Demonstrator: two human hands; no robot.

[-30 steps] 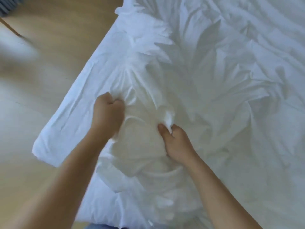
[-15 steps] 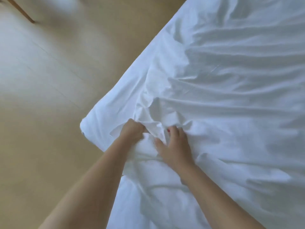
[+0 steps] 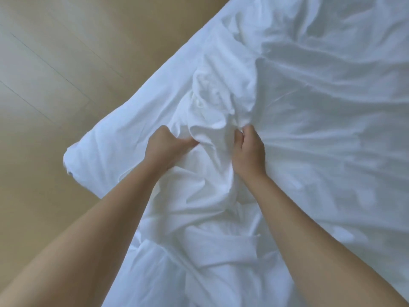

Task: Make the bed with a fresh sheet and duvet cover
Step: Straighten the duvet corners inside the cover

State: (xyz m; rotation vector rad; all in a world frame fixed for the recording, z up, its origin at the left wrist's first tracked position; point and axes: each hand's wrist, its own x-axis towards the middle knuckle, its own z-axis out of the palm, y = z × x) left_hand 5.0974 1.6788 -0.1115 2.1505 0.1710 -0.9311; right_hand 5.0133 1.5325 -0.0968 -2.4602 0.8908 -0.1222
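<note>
head view. we see the left hand (image 3: 164, 147) curled into a fist on a gather of the white cloth (image 3: 309, 129), and the right hand (image 3: 249, 156) pinching a fold of the same cloth between thumb and bent fingers. the cloth lies spread and creased over the bed, its near corner (image 3: 73, 160) hanging just over the wooden floor (image 3: 55, 85). we cannot tell whether it is the sheet or the duvet cover. compared with half a second ago, the hands have drawn apart and a bunched ridge (image 3: 210, 127) now stands between them. the corner lies a little further from the left hand. we judge that the hands are working along the cloth, feeling for an edge or seam. the cloth is not yet flat, so most of the task is still to do.
</note>
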